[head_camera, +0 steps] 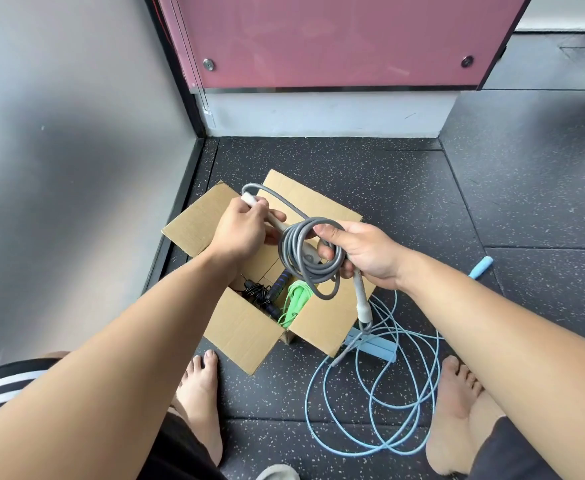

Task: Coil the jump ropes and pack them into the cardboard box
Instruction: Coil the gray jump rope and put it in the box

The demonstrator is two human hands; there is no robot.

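Left hand: curled round one white handle of the grey rope.
Right hand: pinched the rope's loops, other handle hanging just below.
Cardboard box: sat open under both hands, green rope and black rope inside.
Blue rope: lay loose on the floor below the right hand.
Doing it well: probably needed tight winding, handles tucked in, then a slow drop.
Hard to see: box bottom, behind the arms; black rope, too tangled.

A smooth grey plastic-coated jump rope is seen above the matt brown cardboard box; beneath the box, grainy, speckled black rubber flooring is laid.
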